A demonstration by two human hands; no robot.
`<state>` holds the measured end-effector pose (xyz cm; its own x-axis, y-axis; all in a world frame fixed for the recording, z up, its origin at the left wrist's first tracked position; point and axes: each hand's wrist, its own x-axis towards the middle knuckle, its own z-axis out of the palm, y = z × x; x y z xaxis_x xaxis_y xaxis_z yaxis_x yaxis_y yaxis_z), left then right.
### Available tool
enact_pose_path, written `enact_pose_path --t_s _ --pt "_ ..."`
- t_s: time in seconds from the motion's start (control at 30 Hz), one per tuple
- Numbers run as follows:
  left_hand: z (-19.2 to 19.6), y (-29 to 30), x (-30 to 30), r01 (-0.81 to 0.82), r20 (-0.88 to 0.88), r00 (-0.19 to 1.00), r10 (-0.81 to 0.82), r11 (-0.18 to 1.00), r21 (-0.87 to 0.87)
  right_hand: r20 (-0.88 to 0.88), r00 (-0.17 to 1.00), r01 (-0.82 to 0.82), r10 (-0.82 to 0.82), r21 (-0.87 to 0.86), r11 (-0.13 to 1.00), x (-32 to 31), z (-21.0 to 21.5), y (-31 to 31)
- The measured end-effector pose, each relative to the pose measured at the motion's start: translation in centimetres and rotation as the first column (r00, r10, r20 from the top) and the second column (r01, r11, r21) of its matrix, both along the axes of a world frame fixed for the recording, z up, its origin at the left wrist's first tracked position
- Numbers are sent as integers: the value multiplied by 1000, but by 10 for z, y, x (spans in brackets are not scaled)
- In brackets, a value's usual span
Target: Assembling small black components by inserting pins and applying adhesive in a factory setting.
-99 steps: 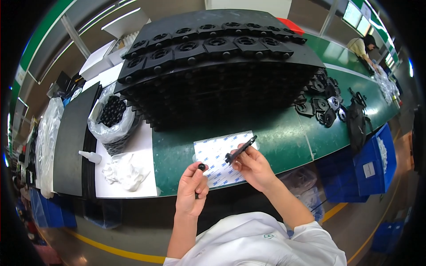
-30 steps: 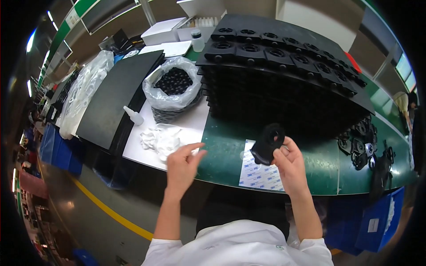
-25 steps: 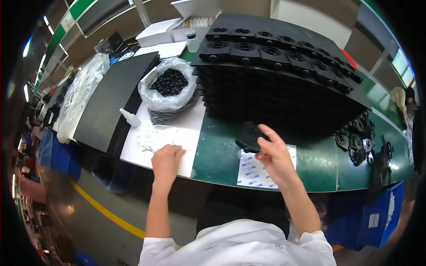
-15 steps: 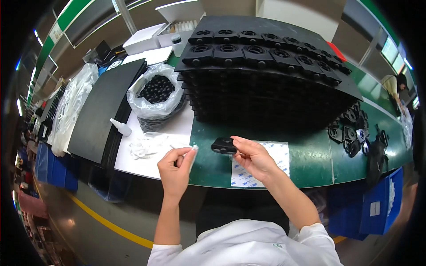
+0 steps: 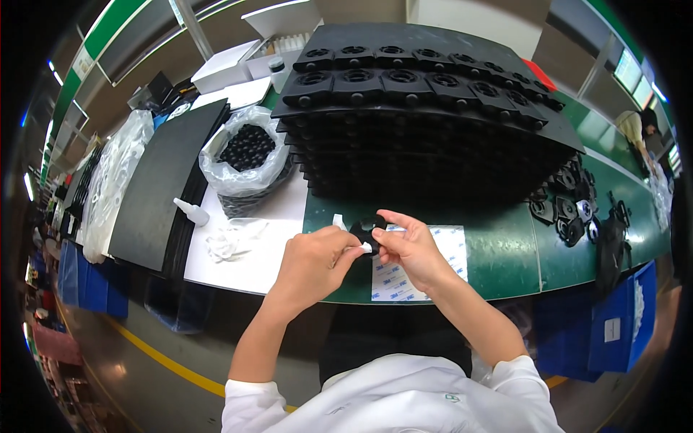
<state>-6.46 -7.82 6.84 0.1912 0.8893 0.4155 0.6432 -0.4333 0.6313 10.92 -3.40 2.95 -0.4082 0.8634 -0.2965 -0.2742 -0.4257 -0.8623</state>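
Observation:
My right hand (image 5: 415,252) grips a rounded black plastic part (image 5: 370,229) by its right side, held above the green tabletop with a round face showing. Pinched in my left hand (image 5: 315,260) is a soft white strip (image 5: 338,221); one end pokes out above the fingers, and another white bit at the fingertips touches the black part. Whether it is cloth or paper, I cannot tell. Beneath my right hand lies a sheet with blue print (image 5: 449,254). Left of my left hand, crumpled white pieces (image 5: 229,242) rest on a white board (image 5: 242,273).
A tall stack of black boards (image 5: 433,155) carries rows of black parts at the back. To its left stand an open bag of small black pieces (image 5: 242,177), a white nozzle bottle (image 5: 191,211) and leaning black panels (image 5: 162,191). Loose black parts (image 5: 567,206) lie at right.
My left hand has moved right with the white strip, up against the black part. My right hand has turned that part so its round face shows.

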Motion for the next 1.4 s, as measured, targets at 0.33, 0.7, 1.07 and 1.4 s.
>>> enact_pose_path --t_s 0.33,0.7,1.07,1.4 --pt "-10 -10 -30 -10 -246 968 56 983 183 -123 986 -113 112 -2 994 24 31 -4" --pt "9 -24 -70 -463 -73 848 525 800 381 -405 913 -82 -55 -313 946 26 10 15" --pt "-28 -19 -86 -542 -95 808 581 797 266 -656 682 -211 -323 -599 772 31 -1 21" --pt "-49 -21 -89 -656 -181 749 638 753 -60 -705 613 -60 -357 -492 868 76 20 5"
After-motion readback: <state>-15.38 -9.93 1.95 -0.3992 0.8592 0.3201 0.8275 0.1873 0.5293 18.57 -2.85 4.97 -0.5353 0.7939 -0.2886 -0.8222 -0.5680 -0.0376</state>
